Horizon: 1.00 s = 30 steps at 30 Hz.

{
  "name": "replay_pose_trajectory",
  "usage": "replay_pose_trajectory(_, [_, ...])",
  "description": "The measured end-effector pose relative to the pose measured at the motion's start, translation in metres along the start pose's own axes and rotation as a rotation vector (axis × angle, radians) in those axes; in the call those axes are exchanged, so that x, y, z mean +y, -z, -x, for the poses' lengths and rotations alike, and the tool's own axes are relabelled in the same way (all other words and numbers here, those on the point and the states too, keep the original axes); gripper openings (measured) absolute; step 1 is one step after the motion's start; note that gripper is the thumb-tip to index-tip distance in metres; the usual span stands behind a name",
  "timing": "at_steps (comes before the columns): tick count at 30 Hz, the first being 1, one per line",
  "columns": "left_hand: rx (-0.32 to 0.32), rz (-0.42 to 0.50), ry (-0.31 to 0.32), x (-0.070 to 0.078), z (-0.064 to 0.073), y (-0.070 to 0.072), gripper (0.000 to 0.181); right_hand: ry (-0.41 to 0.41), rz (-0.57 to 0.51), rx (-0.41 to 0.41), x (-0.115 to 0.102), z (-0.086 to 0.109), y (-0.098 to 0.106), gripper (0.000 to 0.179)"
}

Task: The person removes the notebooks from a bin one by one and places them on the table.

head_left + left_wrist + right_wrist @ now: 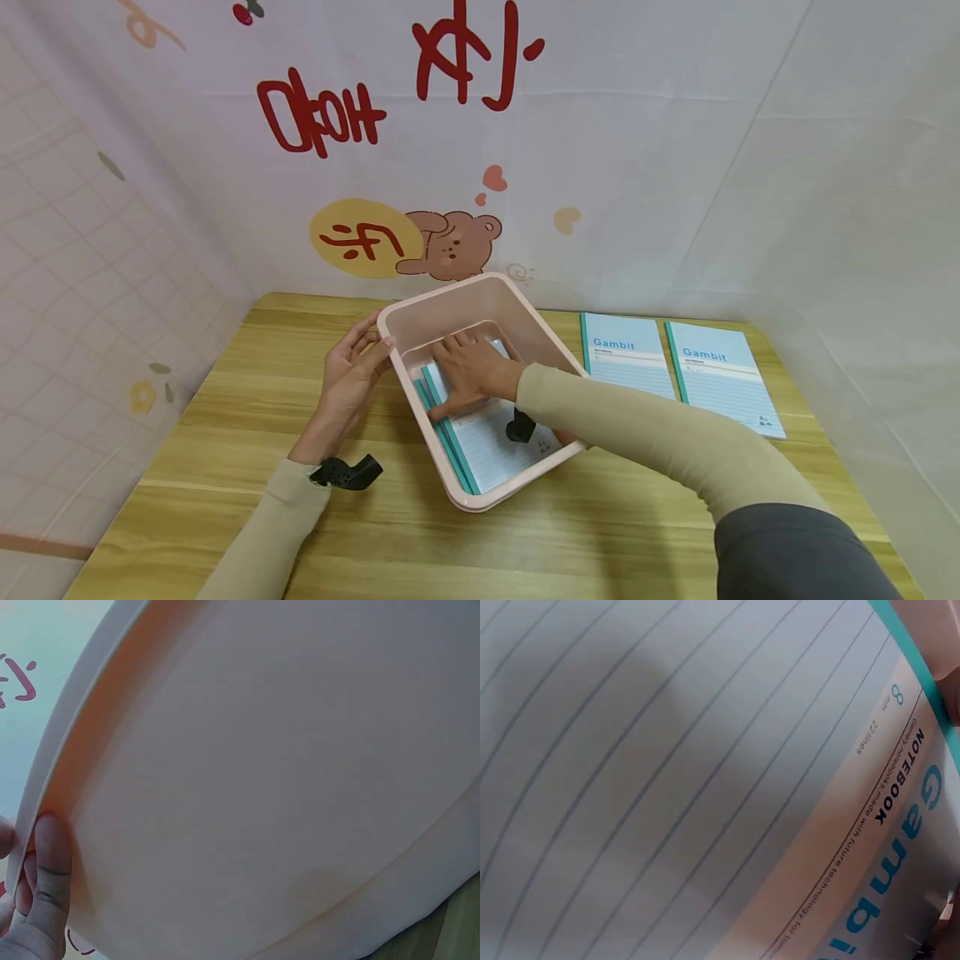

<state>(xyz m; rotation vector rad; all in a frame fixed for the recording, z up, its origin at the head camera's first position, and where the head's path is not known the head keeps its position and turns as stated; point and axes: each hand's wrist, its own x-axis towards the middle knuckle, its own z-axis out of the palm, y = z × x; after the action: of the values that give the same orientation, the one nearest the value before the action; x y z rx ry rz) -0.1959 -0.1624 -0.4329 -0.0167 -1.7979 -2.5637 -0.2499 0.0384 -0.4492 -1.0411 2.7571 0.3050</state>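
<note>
A pale pink plastic bin (537, 321) stands turned at an angle on the table. My left hand (351, 372) grips its rim at the left far corner; the left wrist view shows a finger (52, 862) against the outer wall below the rim. Inside the bin lie overlapping notebooks with teal spines. Over the top notebook (491, 446) my right hand (476, 371) is spread, thumb by the spine and fingers towards the top edge. Close up in the right wrist view is that notebook's lined cover (667, 780), with "Gambit" printed on it.
Two more Gambit notebooks, one nearer the bin (628, 354) and one farther right (723, 379), lie side by side on the wooden table (360, 542). Behind the table hangs a white printed cloth (637, 150) with red characters and a bear.
</note>
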Motion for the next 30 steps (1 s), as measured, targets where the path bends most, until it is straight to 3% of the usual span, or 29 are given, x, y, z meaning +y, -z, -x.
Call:
replay_pose_trajectory(4, [-0.004,0.004,-0.001,-0.001,0.0,0.0,0.06,-0.003,-0.067,-0.042,0.001,0.0,-0.001,0.091])
replay_pose_trajectory(9, [0.0,-0.005,0.005,0.0,0.001,0.0,0.059,-0.012,-0.062,-0.063,0.003,-0.001,-0.002,0.105])
replay_pose_trajectory(19, [0.013,-0.016,0.02,0.002,0.001,-0.002,0.059,0.019,0.001,0.02,0.007,-0.007,-0.001,0.103])
replay_pose_trajectory(30, [0.022,-0.02,0.019,0.001,0.002,-0.002,0.058,0.064,-0.018,0.106,0.009,-0.008,0.014,0.099])
